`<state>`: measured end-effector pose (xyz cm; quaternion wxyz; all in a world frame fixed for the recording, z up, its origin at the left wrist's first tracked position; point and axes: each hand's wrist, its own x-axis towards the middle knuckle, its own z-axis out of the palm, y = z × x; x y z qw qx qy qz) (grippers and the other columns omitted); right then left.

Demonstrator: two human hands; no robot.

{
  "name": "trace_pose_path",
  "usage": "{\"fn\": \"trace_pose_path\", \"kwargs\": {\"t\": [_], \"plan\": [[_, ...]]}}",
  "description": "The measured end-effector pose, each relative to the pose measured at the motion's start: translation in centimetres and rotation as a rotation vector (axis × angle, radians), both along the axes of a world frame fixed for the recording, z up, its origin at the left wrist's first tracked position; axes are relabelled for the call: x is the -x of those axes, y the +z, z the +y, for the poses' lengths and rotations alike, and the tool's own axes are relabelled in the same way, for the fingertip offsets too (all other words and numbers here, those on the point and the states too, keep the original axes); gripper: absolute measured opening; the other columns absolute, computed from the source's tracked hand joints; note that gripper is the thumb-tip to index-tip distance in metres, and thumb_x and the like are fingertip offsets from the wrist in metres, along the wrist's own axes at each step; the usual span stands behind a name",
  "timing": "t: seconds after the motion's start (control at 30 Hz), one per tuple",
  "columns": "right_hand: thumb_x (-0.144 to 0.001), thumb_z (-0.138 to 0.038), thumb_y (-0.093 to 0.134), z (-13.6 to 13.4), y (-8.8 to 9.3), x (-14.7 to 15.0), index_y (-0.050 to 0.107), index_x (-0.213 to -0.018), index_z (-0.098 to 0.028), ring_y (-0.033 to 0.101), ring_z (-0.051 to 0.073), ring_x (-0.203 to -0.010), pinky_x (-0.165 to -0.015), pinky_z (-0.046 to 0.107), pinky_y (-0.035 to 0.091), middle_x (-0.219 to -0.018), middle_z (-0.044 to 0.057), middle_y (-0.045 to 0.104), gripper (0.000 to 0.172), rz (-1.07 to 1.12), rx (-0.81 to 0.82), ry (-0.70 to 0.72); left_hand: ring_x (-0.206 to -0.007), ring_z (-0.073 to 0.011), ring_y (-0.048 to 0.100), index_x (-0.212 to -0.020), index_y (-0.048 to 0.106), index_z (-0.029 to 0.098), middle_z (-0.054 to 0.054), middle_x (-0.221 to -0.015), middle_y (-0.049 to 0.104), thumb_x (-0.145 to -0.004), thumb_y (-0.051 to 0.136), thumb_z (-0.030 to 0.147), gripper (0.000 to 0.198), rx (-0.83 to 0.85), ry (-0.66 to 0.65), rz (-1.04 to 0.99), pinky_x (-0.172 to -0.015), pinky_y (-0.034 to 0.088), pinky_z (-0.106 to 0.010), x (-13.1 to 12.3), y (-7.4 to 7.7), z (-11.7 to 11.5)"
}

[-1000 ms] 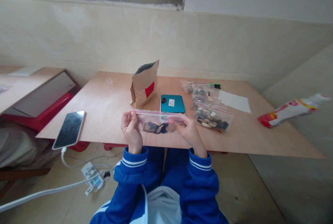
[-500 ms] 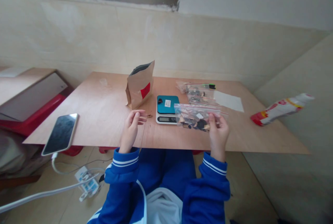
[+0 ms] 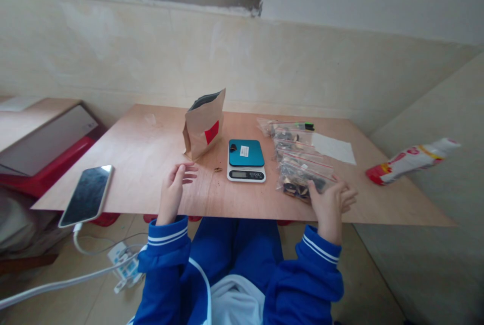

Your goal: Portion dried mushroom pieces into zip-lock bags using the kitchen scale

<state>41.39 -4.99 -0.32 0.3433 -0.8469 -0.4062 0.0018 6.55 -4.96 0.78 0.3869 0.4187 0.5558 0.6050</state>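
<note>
A phone (image 3: 86,195) lies near a standing brown paper bag (image 3: 203,124).

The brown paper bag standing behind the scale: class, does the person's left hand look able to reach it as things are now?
Probably yes. The left hand is open and holds nothing, and the bare table lies between it and the brown paper bag. Only a small scrap lies off to the side, near the scale.

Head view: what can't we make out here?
- Scale display: digits too small to read.
- Zip bags: contents dark and pale bits, too small to identify; the right hand covers the nearest bag's front corner.
- Brown paper pouch: inside hidden by its own wall.
- Left hand: palm turned away, open above the table.
</note>
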Motion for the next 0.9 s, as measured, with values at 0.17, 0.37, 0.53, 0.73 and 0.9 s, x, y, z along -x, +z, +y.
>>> {"fn": "trace_pose_path", "kwargs": {"t": [0.17, 0.37, 0.53, 0.73, 0.9], "plan": [[-0.077, -0.052, 0.055, 0.9, -1.4, 1.9, 0.028, -0.143, -0.005, 0.02, 0.048, -0.137, -0.104, 0.063, 0.025, -0.15, 0.032, 0.015, 0.086, 0.076, 0.274, 0.169, -0.071, -0.0157, 0.064, -0.094, 0.063, 0.015, -0.007, -0.086, 0.069, -0.082, 0.051, 0.052, 0.04, 0.034, -0.025, 0.011, -0.064, 0.049, -0.027, -0.1, 0.0, -0.1], [-0.089, -0.051, 0.03, 2.3, -3.6, 2.3, 0.01, -0.149, -0.003, 0.006, 0.039, -0.144, -0.112, 0.06, 0.01, -0.156, 0.024, 0.004, 0.08, -0.054, 0.375, 0.284, -0.071, -0.0154, 0.063, -0.095, 0.062, 0.016, -0.006, -0.087, 0.069, -0.083, 0.05, 0.049, 0.037, 0.067, -0.048, 0.025, -0.066, 0.048, -0.027, 0.1, 0.0, -0.2], [-0.087, -0.055, 0.031, 2.7, -4.7, 1.0, 0.016, -0.149, -0.007, 0.01, 0.036, -0.144, -0.112, 0.059, 0.01, -0.157, 0.02, 0.01, 0.08, -0.09, 0.281, 0.345, -0.072, -0.0161, 0.064, -0.096, 0.062, 0.016, -0.006, -0.088, 0.069, -0.083, 0.051, 0.05, 0.038, 0.067, -0.033, 0.035, -0.066, 0.048, -0.028, 0.6, -0.1, -0.1], [-0.086, -0.06, 0.034, 2.4, -4.5, 0.2, 0.026, -0.146, -0.008, 0.01, 0.038, -0.144, -0.11, 0.064, 0.011, -0.155, 0.024, 0.013, 0.079, -0.023, 0.124, 0.364, -0.072, -0.0163, 0.063, -0.096, 0.062, 0.015, -0.006, -0.086, 0.069, -0.081, 0.052, 0.051, 0.04, 0.074, -0.055, 0.056, -0.066, 0.048, -0.028, 0.7, -0.2, -0.1], [-0.089, -0.058, 0.033, 2.2, -4.1, -0.5, 0.034, -0.141, -0.011, 0.01, 0.035, -0.144, -0.111, 0.059, 0.017, -0.154, 0.022, 0.018, 0.07, -0.082, -0.062, 0.429, -0.072, -0.0168, 0.063, -0.096, 0.062, 0.016, -0.006, -0.087, 0.07, -0.081, 0.052, 0.051, 0.04, 0.082, -0.064, 0.062, -0.067, 0.048, -0.029, 0.5, -0.1, -0.1]]}}
